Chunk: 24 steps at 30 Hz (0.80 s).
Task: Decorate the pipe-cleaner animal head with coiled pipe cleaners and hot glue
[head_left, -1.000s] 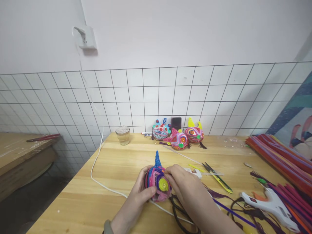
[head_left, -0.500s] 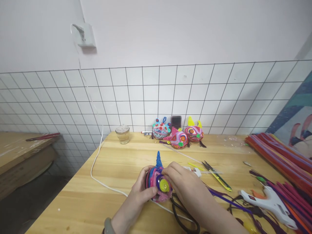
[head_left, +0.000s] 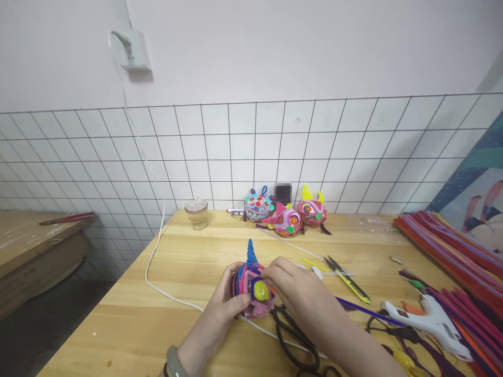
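A round, pink and blue striped ornament with a blue horn and a yellow spiral disc is held above the wooden table. My left hand grips it from the left, thumb across its front and fingers round its back. My right hand is closed at its upper right side, fingertips pressed at the edge of the purple-rimmed disc; anything small between them is hidden. Black-handled scissors lie under my right forearm.
Three finished-looking ornaments stand by the tiled wall, near a glass cup. On the right lie a cutter, a white glue gun and bundles of fuzzy stems. A white cable crosses the table.
The ornament and both hands have shifted slightly left and up in view, and the horn leans a little more to the left. More of the scissors shows below my right hand.
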Tool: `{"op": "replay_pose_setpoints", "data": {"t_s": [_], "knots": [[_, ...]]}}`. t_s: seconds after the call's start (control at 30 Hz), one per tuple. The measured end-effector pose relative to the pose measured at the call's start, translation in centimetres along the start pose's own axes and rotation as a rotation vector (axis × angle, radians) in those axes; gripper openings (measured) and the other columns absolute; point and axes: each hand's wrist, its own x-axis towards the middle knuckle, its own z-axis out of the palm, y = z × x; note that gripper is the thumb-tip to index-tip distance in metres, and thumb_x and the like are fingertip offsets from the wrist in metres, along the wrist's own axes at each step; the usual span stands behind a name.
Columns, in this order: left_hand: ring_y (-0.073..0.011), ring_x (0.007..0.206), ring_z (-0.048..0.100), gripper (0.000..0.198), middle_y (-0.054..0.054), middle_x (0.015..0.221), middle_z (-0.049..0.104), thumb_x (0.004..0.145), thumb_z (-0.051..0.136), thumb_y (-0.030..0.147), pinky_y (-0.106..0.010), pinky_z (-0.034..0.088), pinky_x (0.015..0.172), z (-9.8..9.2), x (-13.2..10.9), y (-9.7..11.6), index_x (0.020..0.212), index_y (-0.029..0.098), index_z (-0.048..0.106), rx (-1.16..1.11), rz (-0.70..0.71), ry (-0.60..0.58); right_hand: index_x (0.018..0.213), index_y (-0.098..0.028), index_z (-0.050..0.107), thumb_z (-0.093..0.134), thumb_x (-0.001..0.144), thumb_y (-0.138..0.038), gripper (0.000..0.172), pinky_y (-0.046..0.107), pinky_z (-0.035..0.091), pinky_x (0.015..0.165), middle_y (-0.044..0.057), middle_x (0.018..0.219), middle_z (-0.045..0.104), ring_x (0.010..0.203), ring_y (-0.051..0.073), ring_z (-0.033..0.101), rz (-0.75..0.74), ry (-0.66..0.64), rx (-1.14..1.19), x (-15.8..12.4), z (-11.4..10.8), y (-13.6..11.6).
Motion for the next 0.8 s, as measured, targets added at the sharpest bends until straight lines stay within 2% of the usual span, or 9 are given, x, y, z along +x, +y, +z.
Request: {"op": "replay_pose_setpoints", "data": {"t_s": [0.47,0.8], "knots": [[-0.0273,0.105,0.055,0.053,-0.007,0.113,0.063,0.066,0.076,0.028,-0.039,0.040,0.090,0.03,-0.04,0.18,0.115,0.026,0.056,0.016,0.005,0.022,0.102,-0.023,0.061,0.049,0.086,-0.002,0.029,0.026,0.042,0.066,0.003,0.094,0.063,0.080,0.017,0.063,-0.021,0.023,-0.041,0.04,0.14,-0.02],[-0.0283,0.112,0.053,0.049,-0.008,0.116,0.063,0.072,0.071,0.027,-0.040,0.038,0.095,0.49,-0.29,0.78,0.118,0.024,0.056,-0.017,0.003,-0.015,0.104,-0.023,0.060,0.050,0.084,-0.001,0.031,0.028,0.041,0.066,0.003,0.097,0.062,0.081,0.018,0.062,-0.010,0.031,-0.057,-0.13,0.27,-0.04]]}}
